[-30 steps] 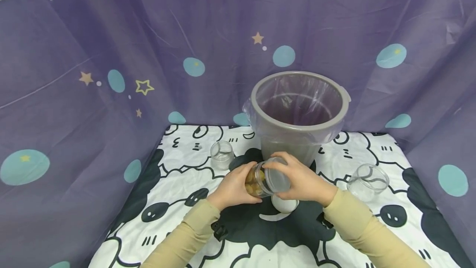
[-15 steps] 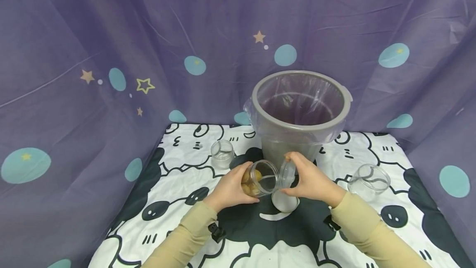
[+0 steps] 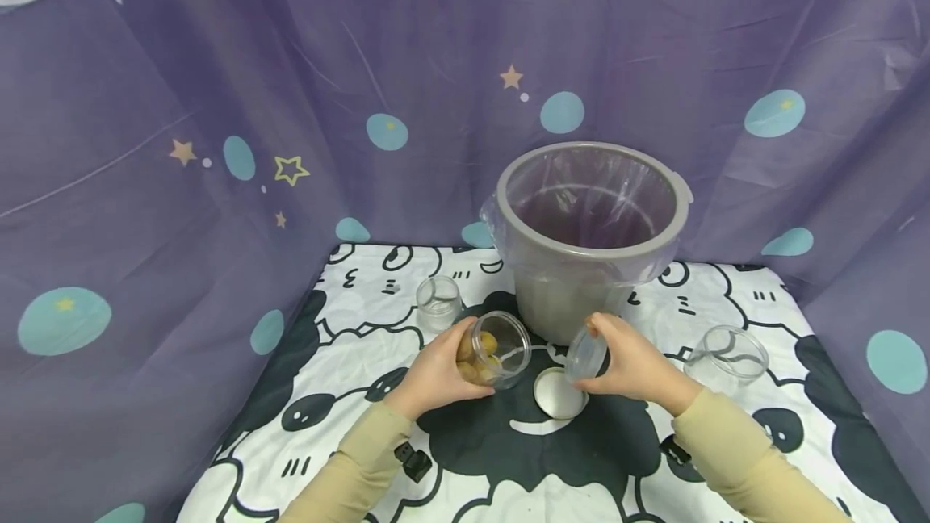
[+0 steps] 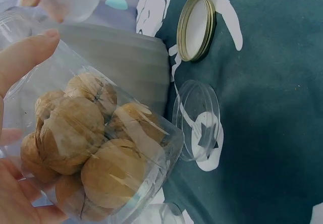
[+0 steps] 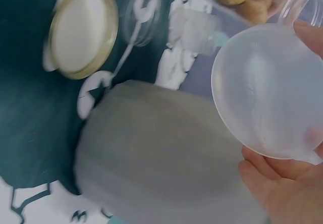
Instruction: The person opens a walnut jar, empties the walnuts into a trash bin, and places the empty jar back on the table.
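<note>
My left hand point(image 3: 436, 374) grips a clear jar point(image 3: 514, 361), tilted with its uncovered mouth toward the right. Several walnuts point(image 4: 70, 133) lie heaped inside it. Between thumb and fingers, my right hand point(image 3: 639, 366) holds a round translucent plastic lid point(image 3: 585, 357), apart from the jar's mouth. Below the lid, on the cloth, lies a gold-rimmed screw lid point(image 3: 559, 394), white side up. A clear round lid point(image 4: 197, 120) shows on the cloth beyond the jar in the left wrist view; the jar mostly hides it in the head view.
Behind the hands stands a grey bin point(image 3: 567, 297) lined with a clear bag. A small clear jar point(image 3: 438, 301) is at the back left, a wider clear container point(image 3: 726, 357) at the right. A patterned cloth point(image 3: 538, 499) covers the table; a purple curtain point(image 3: 436, 23) surrounds it.
The right hand has pulled the translucent lid off the jar's mouth and moved right with it. The left hand has shifted slightly left with the jar, its mouth now facing more upward.
</note>
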Available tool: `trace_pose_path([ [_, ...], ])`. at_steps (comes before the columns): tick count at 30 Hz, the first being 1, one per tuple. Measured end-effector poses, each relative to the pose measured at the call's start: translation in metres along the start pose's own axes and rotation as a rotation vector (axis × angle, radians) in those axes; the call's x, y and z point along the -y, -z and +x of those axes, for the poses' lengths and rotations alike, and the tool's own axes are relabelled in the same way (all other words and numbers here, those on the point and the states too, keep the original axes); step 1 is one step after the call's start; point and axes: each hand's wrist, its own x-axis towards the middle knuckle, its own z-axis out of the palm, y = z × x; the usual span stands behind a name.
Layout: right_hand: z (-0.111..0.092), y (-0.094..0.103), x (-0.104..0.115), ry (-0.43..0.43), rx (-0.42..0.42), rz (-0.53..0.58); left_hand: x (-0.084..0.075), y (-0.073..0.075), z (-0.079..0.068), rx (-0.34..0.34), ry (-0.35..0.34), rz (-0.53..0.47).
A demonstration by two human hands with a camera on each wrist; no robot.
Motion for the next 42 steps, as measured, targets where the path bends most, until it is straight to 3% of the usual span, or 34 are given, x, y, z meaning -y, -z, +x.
trace_pose_path([
  [5,-0.012,-0.001,-0.016,-0.046,0.071,-0.007,0.006,0.002,-0.007,-0.008,0.040,-0.039],
  [15,-0.029,-0.005,-0.044,-0.101,0.118,-0.023,0.008,0.005,-0.010,-0.023,0.080,-0.075],
  [34,-0.047,-0.030,-0.073,-0.281,0.274,0.036,0.010,0.005,-0.013,-0.032,0.081,-0.080],
  [42,-0.054,-0.039,-0.082,-0.255,0.262,0.001,0.011,0.005,-0.012,-0.028,0.070,-0.088],
])
